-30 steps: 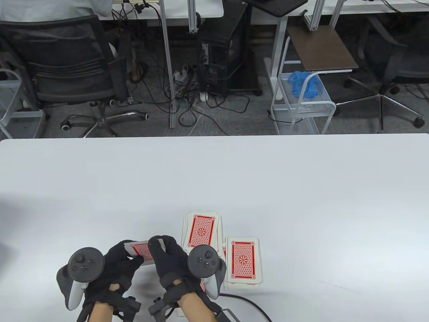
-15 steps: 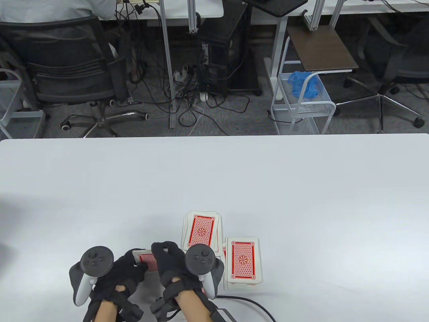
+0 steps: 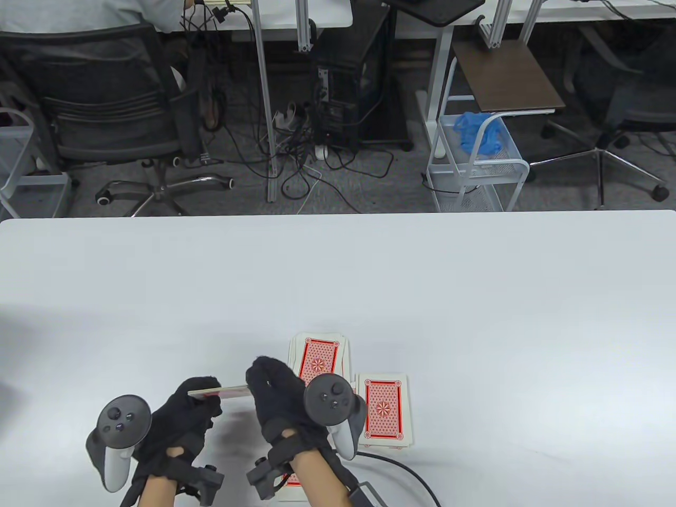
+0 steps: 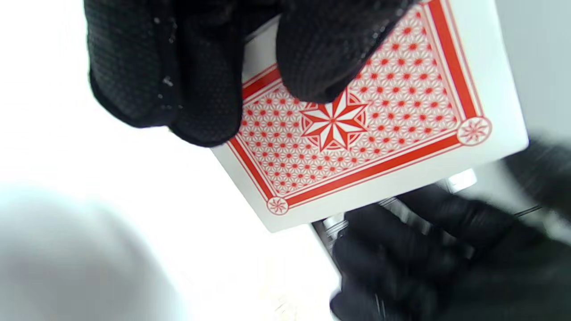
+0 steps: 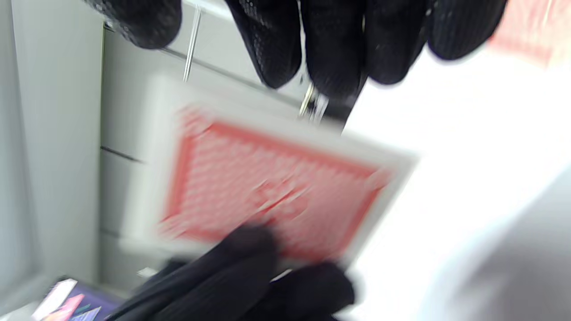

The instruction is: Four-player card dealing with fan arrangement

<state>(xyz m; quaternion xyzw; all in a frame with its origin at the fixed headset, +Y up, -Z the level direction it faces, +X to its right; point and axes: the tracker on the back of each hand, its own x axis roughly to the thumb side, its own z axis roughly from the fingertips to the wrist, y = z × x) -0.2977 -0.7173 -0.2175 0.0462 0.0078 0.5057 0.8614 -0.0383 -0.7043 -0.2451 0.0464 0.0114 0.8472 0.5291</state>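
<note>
Red-backed piles [image 3: 383, 409], seemingly two

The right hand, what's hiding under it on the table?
Under the right hand lies part of the far card pile, red backs up. More cards peek out beneath the wrist. How many are covered cannot be seen.

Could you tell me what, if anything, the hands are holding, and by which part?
A small stack of red-backed playing cards: the left hand holds one end, thumb on the top card's back; the right hand meets the other end.
</note>
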